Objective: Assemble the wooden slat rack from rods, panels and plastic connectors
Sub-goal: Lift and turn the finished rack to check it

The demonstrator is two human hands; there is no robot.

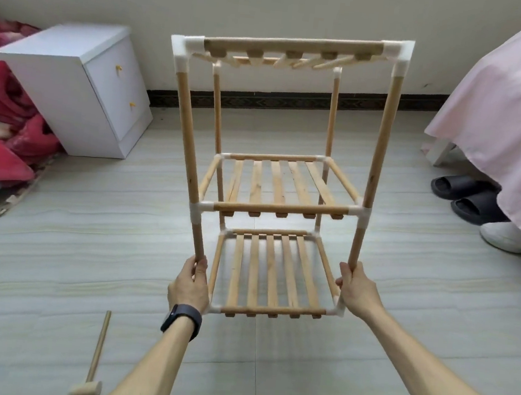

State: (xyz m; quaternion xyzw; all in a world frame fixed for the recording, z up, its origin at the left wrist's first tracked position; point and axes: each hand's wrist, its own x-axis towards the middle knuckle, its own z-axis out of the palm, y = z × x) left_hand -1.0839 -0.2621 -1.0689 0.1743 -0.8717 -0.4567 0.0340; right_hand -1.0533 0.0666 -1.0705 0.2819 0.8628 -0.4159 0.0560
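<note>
Risk of a twisted frame at the last joints

The rack (280,208) filled the middle of the frame, its two upper shelves joined, tilted over the bottom panel (272,275) at lower centre. Your left hand (189,283) and right hand (357,291) were each curled round the free lower end of a near post (358,240). Uneven pushing could have racked the frame and sprung the far joints. A post missing its corner connector (339,307) might have nipped a hand.

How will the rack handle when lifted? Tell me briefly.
Probably light: the rack is thin rods and open slats, gripped by left hand and right hand. Likely wobbly: only plastic connectors join it. Tall and narrow, it may tip.
</note>
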